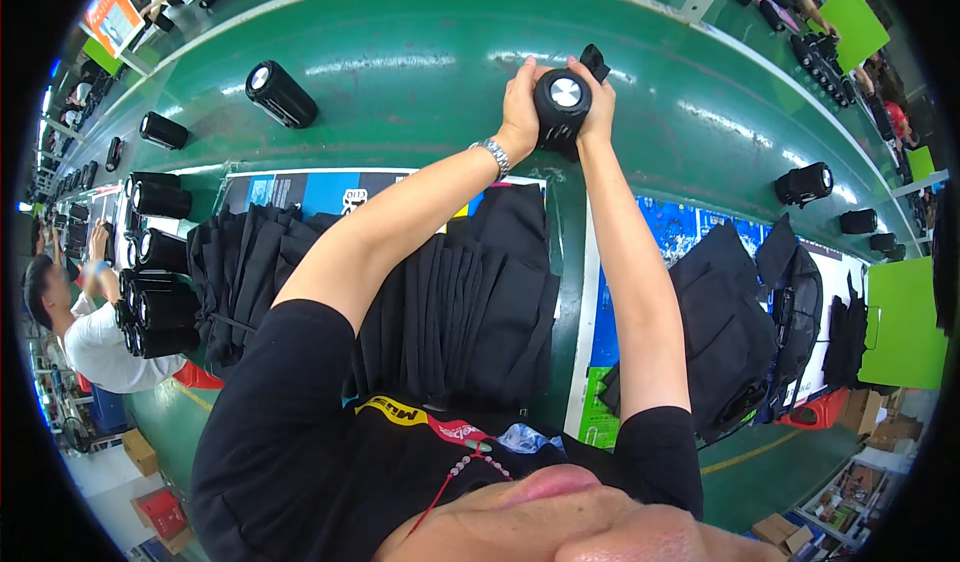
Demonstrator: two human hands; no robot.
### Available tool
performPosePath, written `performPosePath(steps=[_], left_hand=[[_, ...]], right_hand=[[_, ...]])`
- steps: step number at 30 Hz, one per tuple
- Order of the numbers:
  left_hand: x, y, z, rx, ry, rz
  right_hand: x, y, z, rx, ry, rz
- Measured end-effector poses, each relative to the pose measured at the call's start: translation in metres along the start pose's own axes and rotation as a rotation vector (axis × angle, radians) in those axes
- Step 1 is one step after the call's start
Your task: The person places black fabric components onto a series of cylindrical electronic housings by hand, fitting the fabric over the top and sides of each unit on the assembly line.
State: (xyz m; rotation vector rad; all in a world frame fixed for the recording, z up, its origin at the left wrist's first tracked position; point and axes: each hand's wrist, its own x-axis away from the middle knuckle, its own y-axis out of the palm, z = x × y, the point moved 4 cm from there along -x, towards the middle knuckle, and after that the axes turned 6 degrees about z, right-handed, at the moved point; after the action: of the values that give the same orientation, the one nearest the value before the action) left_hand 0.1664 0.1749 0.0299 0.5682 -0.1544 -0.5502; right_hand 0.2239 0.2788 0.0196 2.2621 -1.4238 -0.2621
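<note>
A black cylindrical portable speaker (560,125) with a silver round end stands out at arm's length over the green work surface. On its left side, my left hand (520,114) is closed around it, a metal-band watch on that wrist. Gripping the opposite side is my right hand (599,110). A bit of black cloth (594,62) sticks up beside the right-hand fingers; whether they hold it cannot be made out. Below my forearms lie stacked black cloth pieces (450,307), with another pile of black fabric (725,327) to the right of my right arm.
Across the green conveyor-like surface (400,92) lie more black speakers, one (280,94) to the left and one (804,184) to the right. Several speakers (160,302) cluster at the left edge near a person in white (110,337). A green panel (905,322) stands at right.
</note>
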Motion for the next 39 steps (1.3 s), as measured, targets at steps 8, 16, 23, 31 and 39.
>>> performPosePath(steps=[8,16,23,31,39], left_hand=[[-0.008,0.004,-0.008,-0.100,0.010,0.093],[0.020,0.014,0.119,-0.524,0.267,-0.179],[0.114,0.018,0.186,-0.718,0.578,-0.447],[0.118,-0.058,0.235,-0.303,0.248,-0.254],[0.148,-0.079,0.238,0.086,-0.060,-0.392]], right_hand=[[-0.016,-0.023,-0.002,0.249,-0.143,0.155],[0.051,-0.064,-0.140,-0.213,-0.034,0.153],[0.150,0.036,-0.122,-0.332,0.231,-0.508],[0.222,0.081,-0.107,-0.067,0.183,-0.435],[0.214,0.102,-0.058,-0.469,0.458,-0.588]])
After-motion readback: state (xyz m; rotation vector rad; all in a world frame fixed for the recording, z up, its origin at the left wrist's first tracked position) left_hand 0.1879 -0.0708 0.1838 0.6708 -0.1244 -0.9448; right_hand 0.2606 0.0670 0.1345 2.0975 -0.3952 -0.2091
